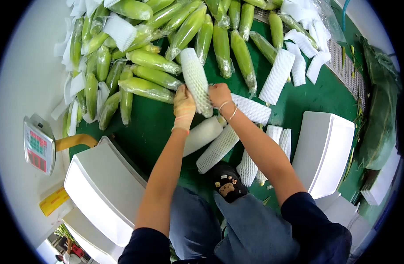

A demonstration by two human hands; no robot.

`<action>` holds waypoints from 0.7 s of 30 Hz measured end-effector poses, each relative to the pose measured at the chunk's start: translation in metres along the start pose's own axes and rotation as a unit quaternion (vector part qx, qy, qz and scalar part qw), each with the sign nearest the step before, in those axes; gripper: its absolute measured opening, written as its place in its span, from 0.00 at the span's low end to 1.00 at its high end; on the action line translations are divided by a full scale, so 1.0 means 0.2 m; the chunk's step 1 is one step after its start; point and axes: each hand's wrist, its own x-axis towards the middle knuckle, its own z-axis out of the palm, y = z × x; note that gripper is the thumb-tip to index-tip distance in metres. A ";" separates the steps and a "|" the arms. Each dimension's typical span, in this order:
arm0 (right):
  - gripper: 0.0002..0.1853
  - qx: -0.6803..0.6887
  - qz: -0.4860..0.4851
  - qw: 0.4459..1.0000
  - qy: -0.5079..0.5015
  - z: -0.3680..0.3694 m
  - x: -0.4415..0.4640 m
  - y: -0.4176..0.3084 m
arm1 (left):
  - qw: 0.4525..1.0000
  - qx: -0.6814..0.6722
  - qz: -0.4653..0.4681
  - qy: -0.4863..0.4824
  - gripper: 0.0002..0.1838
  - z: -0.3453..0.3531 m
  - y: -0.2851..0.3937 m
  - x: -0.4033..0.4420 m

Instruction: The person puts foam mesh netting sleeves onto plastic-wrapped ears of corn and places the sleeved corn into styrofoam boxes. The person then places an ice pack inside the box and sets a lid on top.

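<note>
Between my two hands is a green ear of corn in a white foam net sleeve (195, 79), its upper end pointing away from me. My left hand (184, 108), in a pale glove, has its fingers closed against the sleeve's left side. On the right side, my bare right hand (220, 94) is closed at the sleeve's lower edge. Just below lie several other sleeved ears (217, 149) on the green surface (145, 110). Plastic-wrapped ears of corn (153, 77) are heaped beyond and to the left.
White bins stand at the left (103, 189) and right (323, 152). A scale with a display (38, 145) is at the far left, near a yellow roll (54, 201). Loose foam sleeves (299, 64) lie at the upper right, by a green plastic bag (378, 110).
</note>
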 end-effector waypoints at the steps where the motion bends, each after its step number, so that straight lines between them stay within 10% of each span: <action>1: 0.18 0.002 -0.032 0.999 -0.035 -0.02 -0.09 -0.07 | 0.975 -0.222 0.007 0.017 0.25 0.13 -0.25 0.07; 3: 0.18 0.035 -0.020 0.983 -0.178 -0.06 -0.26 -0.16 | 0.662 -0.689 -0.210 -0.208 0.32 -0.21 0.05 -0.07; 7: 0.13 -0.010 -0.147 0.950 -0.276 -0.22 -0.31 -0.15 | 0.749 -0.585 -0.124 -0.285 0.34 -0.52 0.20 -0.23; 9: 0.11 -0.230 -0.427 0.866 0.119 -0.28 -0.22 -0.06 | 0.786 -0.517 -0.139 -0.309 0.36 -0.58 0.14 -0.28; 15: 0.26 -0.422 -0.376 0.822 -0.069 -0.43 -0.16 0.07 | 0.885 -0.333 -0.090 -0.314 0.46 -0.59 0.16 -0.61; 18: 0.23 -0.172 -0.368 0.912 0.057 -0.72 -0.26 -0.09 | 0.928 -0.180 -0.096 -0.311 0.42 -0.48 0.19 -0.83; 21: 0.15 0.244 -0.149 0.954 -0.096 -0.95 -0.41 -0.25 | 0.953 -0.074 -0.009 -0.295 0.33 -0.45 0.25 -0.84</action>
